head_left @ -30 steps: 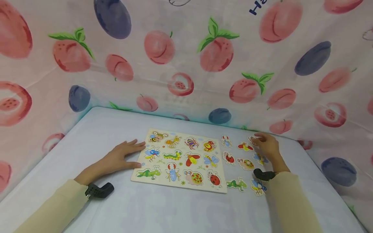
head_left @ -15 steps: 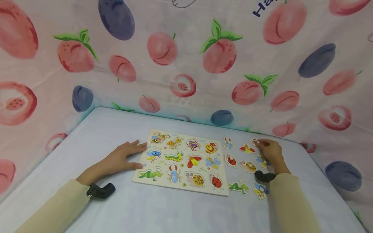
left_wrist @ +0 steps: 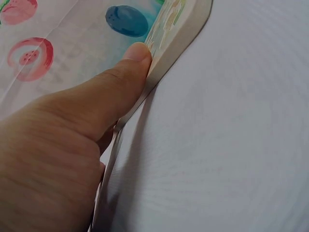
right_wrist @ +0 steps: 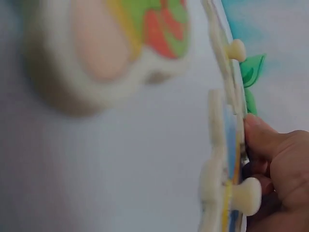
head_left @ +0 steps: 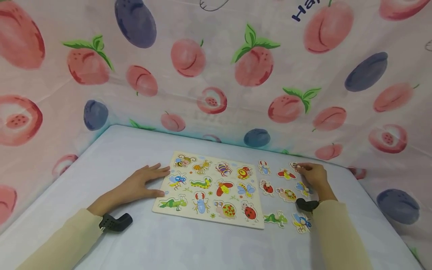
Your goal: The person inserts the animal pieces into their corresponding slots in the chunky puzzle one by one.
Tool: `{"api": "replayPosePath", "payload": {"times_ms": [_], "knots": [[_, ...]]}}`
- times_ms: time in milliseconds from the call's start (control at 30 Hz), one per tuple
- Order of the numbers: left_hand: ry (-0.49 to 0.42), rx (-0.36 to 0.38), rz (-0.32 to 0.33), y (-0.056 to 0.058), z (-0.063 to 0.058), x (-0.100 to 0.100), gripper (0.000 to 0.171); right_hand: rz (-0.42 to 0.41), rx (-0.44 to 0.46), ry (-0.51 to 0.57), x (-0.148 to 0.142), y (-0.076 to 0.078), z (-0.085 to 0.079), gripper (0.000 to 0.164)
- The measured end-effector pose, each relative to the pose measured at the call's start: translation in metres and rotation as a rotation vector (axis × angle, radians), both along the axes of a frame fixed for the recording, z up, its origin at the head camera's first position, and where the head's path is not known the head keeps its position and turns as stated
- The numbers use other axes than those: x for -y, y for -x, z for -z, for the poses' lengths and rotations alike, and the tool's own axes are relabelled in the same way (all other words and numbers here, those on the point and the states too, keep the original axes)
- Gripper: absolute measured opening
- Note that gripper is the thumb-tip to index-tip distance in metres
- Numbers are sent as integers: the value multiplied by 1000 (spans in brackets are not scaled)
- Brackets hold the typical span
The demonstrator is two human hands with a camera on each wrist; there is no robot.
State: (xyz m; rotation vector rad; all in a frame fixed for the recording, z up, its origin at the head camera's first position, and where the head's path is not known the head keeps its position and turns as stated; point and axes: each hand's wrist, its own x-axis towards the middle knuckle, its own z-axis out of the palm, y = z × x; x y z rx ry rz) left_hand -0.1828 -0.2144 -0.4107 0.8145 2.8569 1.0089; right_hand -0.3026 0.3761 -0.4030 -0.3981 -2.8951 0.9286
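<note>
A wooden insect puzzle board (head_left: 216, 189) lies flat on the white table. My left hand (head_left: 140, 184) rests at its left side with the fingers spread. In the left wrist view the thumb (left_wrist: 128, 72) touches the board's edge (left_wrist: 169, 53). At the back right, my right hand (head_left: 314, 176) pinches a small puzzle piece with dark stripes (head_left: 294, 167), partly covered by the fingers. Close to that hand lie a red-winged bug piece (head_left: 286, 173) and a blue-winged bee piece (head_left: 302, 188). The right wrist view shows a peg knob (right_wrist: 247, 195) near the curled fingers.
Right of the board lie several knobbed pieces: a stag beetle (head_left: 264, 168), a ladybug (head_left: 267, 187), a snail (head_left: 287, 194), a grasshopper (head_left: 275, 218) and a mosquito (head_left: 302, 223). A fruit-print cloth (head_left: 216, 63) stands behind the table.
My right hand has come slightly nearer to me at the striped piece, and its fingers now sit at the piece's right side. The left hand stays on the board. The head view has shifted slightly.
</note>
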Motion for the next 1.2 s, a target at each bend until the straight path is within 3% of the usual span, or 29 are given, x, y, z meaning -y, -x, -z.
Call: {"api": "replayPosePath", "payload": {"times_ms": [233, 467, 833, 1000, 1200], "knots": [[14, 10, -4, 1, 2, 0, 77, 25, -34, -16, 6, -5, 1, 42], [14, -8, 3, 2, 3, 1, 77, -20, -74, -62, 4, -3, 4, 40], [17, 8, -6, 1, 3, -1, 77, -13, -63, -68, 6, -5, 3, 40], [23, 9, -11, 1, 3, 0, 77, -11, -88, -46, 5, -7, -3, 43], [30, 4, -13, 2, 3, 1, 77, -98, -140, -13, 16, -9, -17, 47]]}}
